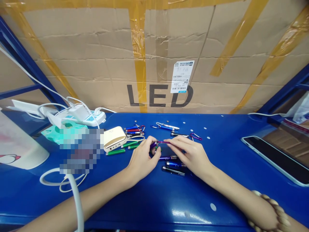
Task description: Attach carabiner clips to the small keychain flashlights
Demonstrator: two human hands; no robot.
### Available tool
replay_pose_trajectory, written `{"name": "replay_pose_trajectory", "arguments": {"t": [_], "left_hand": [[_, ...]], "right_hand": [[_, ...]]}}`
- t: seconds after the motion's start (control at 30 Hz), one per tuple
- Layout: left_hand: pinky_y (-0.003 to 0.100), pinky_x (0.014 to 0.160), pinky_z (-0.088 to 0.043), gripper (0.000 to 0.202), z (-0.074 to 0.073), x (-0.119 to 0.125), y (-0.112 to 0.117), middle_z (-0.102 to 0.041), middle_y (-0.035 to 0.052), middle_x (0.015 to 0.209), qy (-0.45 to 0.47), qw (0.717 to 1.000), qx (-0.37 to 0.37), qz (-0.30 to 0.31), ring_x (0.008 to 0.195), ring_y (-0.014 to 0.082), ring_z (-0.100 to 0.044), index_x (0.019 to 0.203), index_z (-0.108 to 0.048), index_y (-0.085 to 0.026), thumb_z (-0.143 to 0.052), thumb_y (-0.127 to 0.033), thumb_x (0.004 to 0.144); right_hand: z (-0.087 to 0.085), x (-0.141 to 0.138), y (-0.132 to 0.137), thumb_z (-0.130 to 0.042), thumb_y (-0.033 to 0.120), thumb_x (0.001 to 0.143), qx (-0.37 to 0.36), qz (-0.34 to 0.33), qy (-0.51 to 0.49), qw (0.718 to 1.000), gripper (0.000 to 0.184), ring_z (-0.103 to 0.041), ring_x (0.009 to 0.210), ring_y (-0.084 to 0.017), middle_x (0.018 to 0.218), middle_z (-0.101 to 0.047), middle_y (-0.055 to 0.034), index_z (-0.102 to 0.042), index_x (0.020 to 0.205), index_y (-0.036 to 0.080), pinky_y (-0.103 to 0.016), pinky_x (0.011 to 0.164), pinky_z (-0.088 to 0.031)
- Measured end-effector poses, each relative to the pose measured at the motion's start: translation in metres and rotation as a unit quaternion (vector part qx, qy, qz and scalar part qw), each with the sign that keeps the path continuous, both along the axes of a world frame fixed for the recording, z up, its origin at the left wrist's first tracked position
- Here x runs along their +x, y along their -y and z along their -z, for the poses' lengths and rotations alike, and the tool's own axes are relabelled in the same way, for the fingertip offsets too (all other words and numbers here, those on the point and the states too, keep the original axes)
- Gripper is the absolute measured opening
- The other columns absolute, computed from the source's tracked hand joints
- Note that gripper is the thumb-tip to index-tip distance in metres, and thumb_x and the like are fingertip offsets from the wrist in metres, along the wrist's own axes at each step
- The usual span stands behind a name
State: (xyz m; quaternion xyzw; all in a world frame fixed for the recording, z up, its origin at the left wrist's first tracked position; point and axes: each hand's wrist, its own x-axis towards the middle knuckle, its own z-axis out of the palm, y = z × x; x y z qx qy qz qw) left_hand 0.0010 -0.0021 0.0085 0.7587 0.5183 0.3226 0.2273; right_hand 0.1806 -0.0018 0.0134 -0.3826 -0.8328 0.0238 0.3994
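My left hand [144, 154] and my right hand [187, 150] meet over the middle of a blue table [154, 199]. Together they pinch a small purple keychain flashlight with a carabiner clip [161, 142]. The left fingers curl round its body and the right fingertips pinch the clip end. Under the right hand lie a few more small flashlights [172, 167], purple, blue and black. Behind the hands are several others: red and blue ones [135, 129], green ones [120, 149], a blue and silver one [165, 126] and a pink carabiner [196, 136].
A cream power bank [114, 138] lies left of the hands. A white power strip with chargers and cables [79, 116] sits at the back left. A tablet [277, 158] lies at the right. A taped cardboard box marked LED [159, 58] walls off the back. A white cable [74, 190] loops at front left.
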Motion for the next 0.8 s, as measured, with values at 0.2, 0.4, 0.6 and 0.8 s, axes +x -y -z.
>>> {"name": "replay_pose_trajectory", "arguments": {"t": [0.2,0.4,0.6,0.8], "left_hand": [[0.025,0.059,-0.042,0.011,0.001,-0.002,-0.002,-0.052,-0.0001,0.081,-0.005,1.000,-0.002,0.005,0.068,0.0151,-0.053,0.093,-0.047,-0.023,-0.043,-0.029,0.085],[0.028,0.063,-0.044,0.018,0.004,-0.003,-0.006,-0.052,0.0001,0.082,-0.024,1.000,0.018,0.000,0.071,0.0164,-0.052,0.101,-0.047,-0.024,-0.046,-0.026,0.083],[0.028,0.066,-0.045,0.022,0.006,-0.005,-0.008,-0.054,0.0002,0.083,-0.047,0.998,0.053,-0.005,0.074,0.0171,-0.053,0.105,-0.049,-0.025,-0.048,-0.023,0.083],[0.032,0.076,-0.047,0.020,0.004,-0.007,-0.009,-0.060,0.0018,0.090,-0.066,0.994,0.091,-0.009,0.089,0.0194,-0.056,0.106,-0.053,-0.023,-0.047,-0.021,0.086]], "right_hand": [[-0.004,0.004,-0.004,-0.052,0.022,0.088,0.052,0.032,-0.031,0.998,0.018,-0.065,0.077,-0.013,0.087,-0.069,-0.0027,-0.068,0.094,0.019,-0.022,0.067,-0.052],[-0.007,0.007,-0.007,-0.056,0.021,0.086,0.094,0.093,-0.042,0.990,0.016,-0.060,0.060,-0.008,0.082,-0.069,-0.0007,-0.070,0.093,0.018,-0.019,0.054,-0.047],[-0.006,0.009,-0.011,-0.054,0.026,0.086,0.083,0.132,-0.008,0.988,0.018,-0.055,0.050,-0.006,0.078,-0.069,0.0021,-0.071,0.085,0.021,-0.019,0.048,-0.042],[-0.004,0.009,-0.014,-0.051,0.028,0.087,0.006,0.142,0.027,0.990,0.020,-0.058,0.051,-0.009,0.082,-0.070,0.0008,-0.070,0.087,0.021,-0.020,0.049,-0.043]]}}
